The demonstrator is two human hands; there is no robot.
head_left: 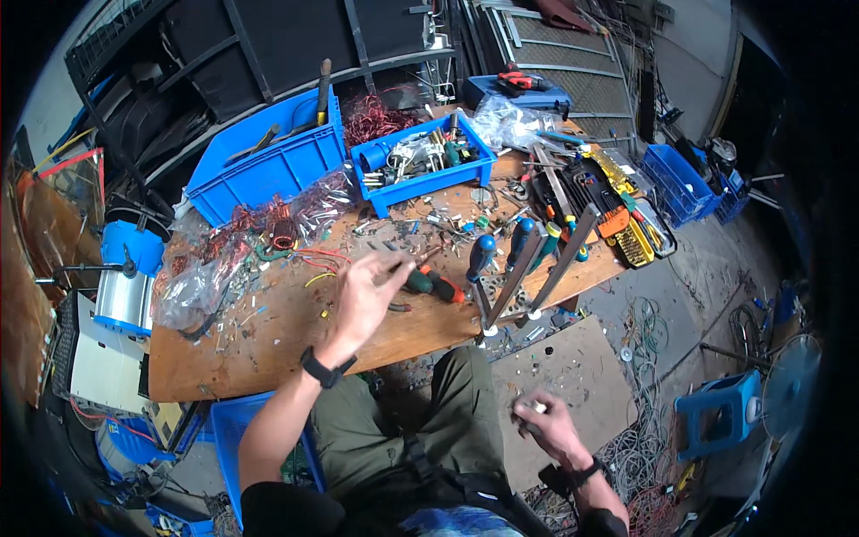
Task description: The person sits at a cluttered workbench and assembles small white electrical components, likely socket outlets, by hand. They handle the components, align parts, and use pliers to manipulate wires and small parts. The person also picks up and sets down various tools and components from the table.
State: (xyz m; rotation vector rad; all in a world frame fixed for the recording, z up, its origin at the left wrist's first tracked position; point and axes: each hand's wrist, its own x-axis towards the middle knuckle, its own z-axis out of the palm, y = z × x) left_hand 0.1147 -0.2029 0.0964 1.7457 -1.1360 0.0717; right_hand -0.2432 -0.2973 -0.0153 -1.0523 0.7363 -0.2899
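Observation:
My left hand point(365, 295) is raised over the wooden workbench point(385, 345), thumb and fingers pinched together. A thin brownish piece shows by its fingertips, too small to name. Just right of that hand, a tool with red and dark green handles point(438, 285) lies on the bench. My right hand point(557, 430) is lower, off the bench's front edge and right of my knees. Its fingers are curled round a small object with a pale end point(538, 407), mostly hidden. Blue-handled screwdrivers point(482, 254) stand upright in a metal rack at the bench's right front.
Blue bins point(268, 183) and a blue tray of metal parts point(428, 183) stand at the back. Copper wire coils point(284, 234) and scraps litter the bench. A yellow-and-black tool set point(617, 215) lies right. Tangled cables point(640, 430) and a blue stool point(716, 412) are on the floor.

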